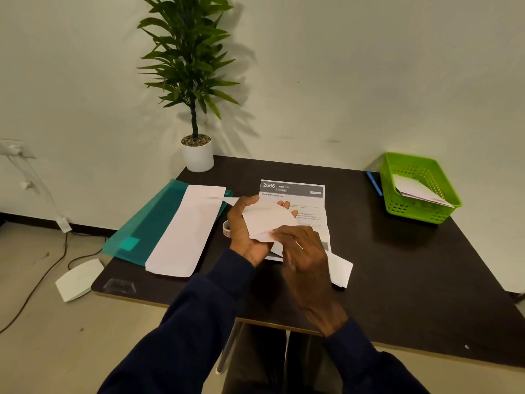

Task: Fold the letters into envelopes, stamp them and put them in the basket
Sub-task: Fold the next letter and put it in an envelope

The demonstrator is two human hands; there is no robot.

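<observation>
Both hands up over dark matte bench [397, 265] w/ a white paper envelope [267, 221] between them; left hand [244, 226] cupped under and behind envelope, thumb over its top-left edge, fingertips poking out past far side; right hand [305, 251] pinching envelope's lower-right corner w/ thumb and forefinger, other fingers curled; envelope tilted, off the bench surface.

Directly beneath hands: printed white letter sheet w/ grey header band reading "2666 KITCHEN" [292, 190], flat on bench, near part hidden by hands; folded white paper piece [339, 268] just right of right hand, resting on bench, partly over letter's lower-right corner.

Left of hands: stack of long white envelopes [184, 231] lying on a translucent teal plastic folder [147, 226], folder overhanging bench's left edge; small roll of tape or stamps [226, 228] touching left hand's outer side, exact kind can't tell.

Far right corner: green perforated plastic basket [443, 211] w/ white envelopes [417, 190] inside, leaning; blue pen [374, 183] just left of basket.

Far left corner: green leafy plant in white round pot [198, 155], vs. pale wall.

Dark navy sleeves [199, 322] on both arms; white flat device [78, 280] on floor left of bench, cable near it.
</observation>
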